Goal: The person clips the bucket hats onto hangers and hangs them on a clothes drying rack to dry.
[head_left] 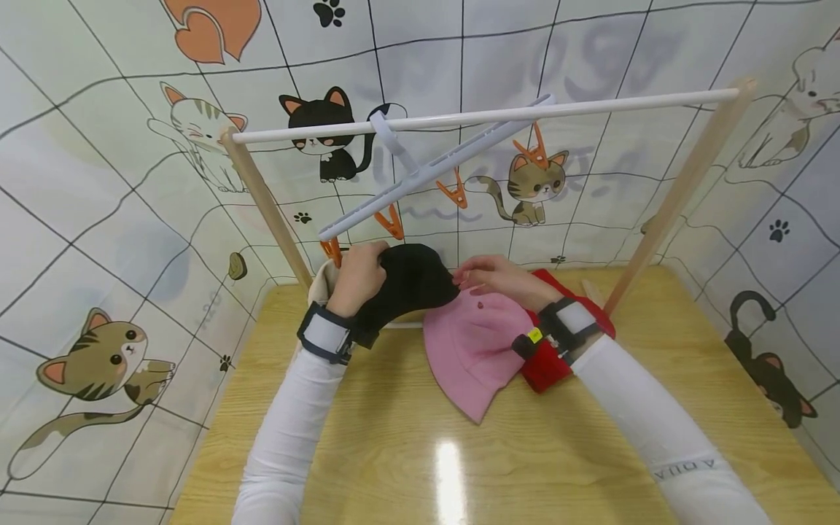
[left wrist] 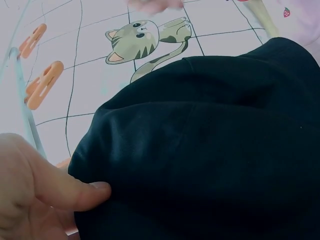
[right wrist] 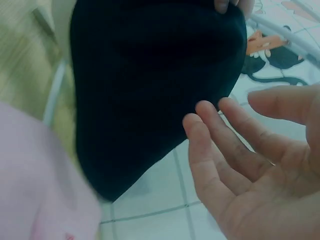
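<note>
Two hands, one black hat between them. Hat [head_left: 415, 281]: soft dark cloth, rounded outline, held above the surface [head_left: 380, 437] near the low end of the hanger [head_left: 420, 179]. Left hand [head_left: 357, 278] pinches its edge. Right hand [head_left: 502, 279]: fingers loosely extended beside the opposite edge; contact cannot be told.

Hanger: pale, slotted, plastic-looking, slanting, hooked on a round white bar [head_left: 623, 106]; four orange clips [head_left: 455, 192] hang from it. Posts [head_left: 679, 197] are squared pale wood; surface glossy, wood-grained. Pink hat [head_left: 472, 339] rests there, brim flared and creased, next to red cloth [head_left: 547, 364].

Left wrist view adds the thumb [left wrist: 90, 195] laid on the black cloth and folds across it; the pink cloth's red mark [left wrist: 286, 12] reads as a strawberry. Right wrist view alone shows the right palm [right wrist: 275, 200] and its separated fingertips.
</note>
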`<state>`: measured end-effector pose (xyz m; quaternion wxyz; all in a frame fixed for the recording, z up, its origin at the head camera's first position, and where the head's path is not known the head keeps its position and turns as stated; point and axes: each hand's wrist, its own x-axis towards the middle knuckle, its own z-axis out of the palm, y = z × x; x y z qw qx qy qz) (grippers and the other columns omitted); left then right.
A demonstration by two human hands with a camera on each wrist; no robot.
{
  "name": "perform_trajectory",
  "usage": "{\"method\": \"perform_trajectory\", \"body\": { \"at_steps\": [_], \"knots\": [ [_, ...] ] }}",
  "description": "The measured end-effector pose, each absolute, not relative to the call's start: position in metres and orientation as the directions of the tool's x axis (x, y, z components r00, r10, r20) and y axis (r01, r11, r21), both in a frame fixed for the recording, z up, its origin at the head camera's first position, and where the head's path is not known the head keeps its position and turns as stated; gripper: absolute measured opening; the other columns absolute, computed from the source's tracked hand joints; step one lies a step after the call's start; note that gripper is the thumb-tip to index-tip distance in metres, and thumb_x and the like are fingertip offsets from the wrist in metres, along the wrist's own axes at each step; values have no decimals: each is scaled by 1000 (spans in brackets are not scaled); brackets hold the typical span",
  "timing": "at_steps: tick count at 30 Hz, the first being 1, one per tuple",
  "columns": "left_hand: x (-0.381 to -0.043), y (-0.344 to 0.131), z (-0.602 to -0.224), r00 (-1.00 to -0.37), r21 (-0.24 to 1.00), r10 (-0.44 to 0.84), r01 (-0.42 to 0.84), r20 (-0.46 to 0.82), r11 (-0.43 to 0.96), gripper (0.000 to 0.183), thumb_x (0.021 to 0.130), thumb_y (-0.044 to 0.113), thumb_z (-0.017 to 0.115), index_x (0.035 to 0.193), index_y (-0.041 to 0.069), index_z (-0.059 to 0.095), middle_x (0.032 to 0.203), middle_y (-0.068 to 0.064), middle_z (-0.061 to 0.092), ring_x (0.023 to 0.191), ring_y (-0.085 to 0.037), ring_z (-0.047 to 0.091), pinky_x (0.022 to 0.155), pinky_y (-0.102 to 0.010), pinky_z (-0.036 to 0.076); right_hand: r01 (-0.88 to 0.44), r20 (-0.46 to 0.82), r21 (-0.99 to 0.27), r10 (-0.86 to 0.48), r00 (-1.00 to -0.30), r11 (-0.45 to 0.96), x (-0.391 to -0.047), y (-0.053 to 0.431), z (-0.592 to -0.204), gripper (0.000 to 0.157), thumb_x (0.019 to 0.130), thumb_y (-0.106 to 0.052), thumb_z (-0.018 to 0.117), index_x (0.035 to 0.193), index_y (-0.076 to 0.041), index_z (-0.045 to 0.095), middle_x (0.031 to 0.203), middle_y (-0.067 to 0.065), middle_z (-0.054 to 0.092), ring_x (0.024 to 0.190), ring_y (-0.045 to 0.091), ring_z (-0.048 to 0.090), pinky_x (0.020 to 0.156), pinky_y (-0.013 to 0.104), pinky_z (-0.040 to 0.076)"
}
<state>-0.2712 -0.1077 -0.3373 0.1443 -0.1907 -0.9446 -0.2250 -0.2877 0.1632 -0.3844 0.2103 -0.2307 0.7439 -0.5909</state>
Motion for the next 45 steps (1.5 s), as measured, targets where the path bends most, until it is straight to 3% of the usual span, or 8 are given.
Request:
{"method": "perform_trajectory", "body": {
  "at_steps": [8,14,23,38,45],
  "knots": [
    [-272,-105,-342,-891,372,306,424,336,826,27,78,-14,49,92,0,68,85,-15,66,77,-30,60,66,-44,46,-185,84,-975,-574,-814,120,-304,126,-345,38,101,-18,49,131,5,48,128,22,55,118,34,53,101,46,39],
    [-273,-104,-347,-892,376,308,424,331,824,27,76,-13,51,91,1,68,83,-15,65,77,-31,60,64,-46,46,-220,116,-968,-560,-821,121,-311,106,-324,39,101,-14,50,136,3,45,134,18,50,122,30,50,101,40,40],
    [-275,-97,-350,-873,345,356,464,332,816,23,75,-14,51,87,0,65,77,-15,63,76,-32,60,65,-45,45,-147,114,-989,-523,-845,21,-323,72,-313,44,102,-7,43,144,2,35,145,16,39,132,26,39,106,38,33],
    [-273,-96,-356,-823,325,385,531,418,783,17,74,-13,52,75,1,61,65,-12,56,66,-32,57,61,-43,42,-146,130,-989,-452,-883,0,-325,45,-310,31,102,-9,44,132,0,47,129,19,50,120,27,50,101,38,40],
    [-272,-97,-356,-877,378,343,460,338,803,22,81,-10,50,89,2,67,75,-13,60,72,-28,56,64,-42,44,-94,101,-995,-436,-894,-38,-324,46,-311,31,101,-8,46,130,2,48,118,16,51,115,31,55,97,41,44]
  ]
}}
